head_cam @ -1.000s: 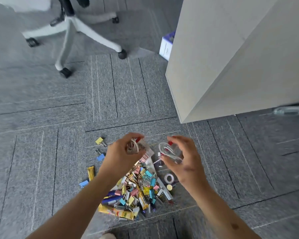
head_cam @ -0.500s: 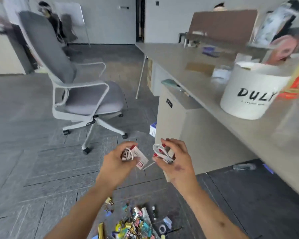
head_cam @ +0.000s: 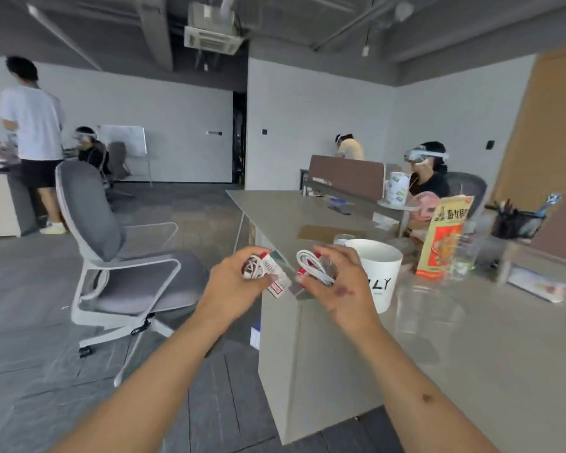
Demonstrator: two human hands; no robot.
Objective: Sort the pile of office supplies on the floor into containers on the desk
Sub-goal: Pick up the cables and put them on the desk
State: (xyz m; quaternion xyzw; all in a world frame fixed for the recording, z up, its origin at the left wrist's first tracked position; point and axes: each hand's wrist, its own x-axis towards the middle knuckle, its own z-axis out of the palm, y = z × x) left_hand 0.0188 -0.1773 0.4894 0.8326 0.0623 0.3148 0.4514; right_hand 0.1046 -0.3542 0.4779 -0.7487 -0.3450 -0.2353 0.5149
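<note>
Head view: the left hand (head_cam: 232, 289) curls its fingers round a coiled white cable (head_cam: 252, 268). The right hand (head_cam: 340, 289) pinches a second coiled cable (head_cam: 311, 261). Both are just left of the white tub (head_cam: 379, 266) on the desk (head_cam: 471, 354). This seems the carrying step; next, each cable must be released above a container.

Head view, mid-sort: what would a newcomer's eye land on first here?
First, the two hands raised in the centre foreground: the left hand grips a white cable coil with a red-and-white tag, and the right hand grips a second white cable coil. Just right of them, a white tub with black lettering stands on the desk. A grey office chair stands on the floor at left.
</note>
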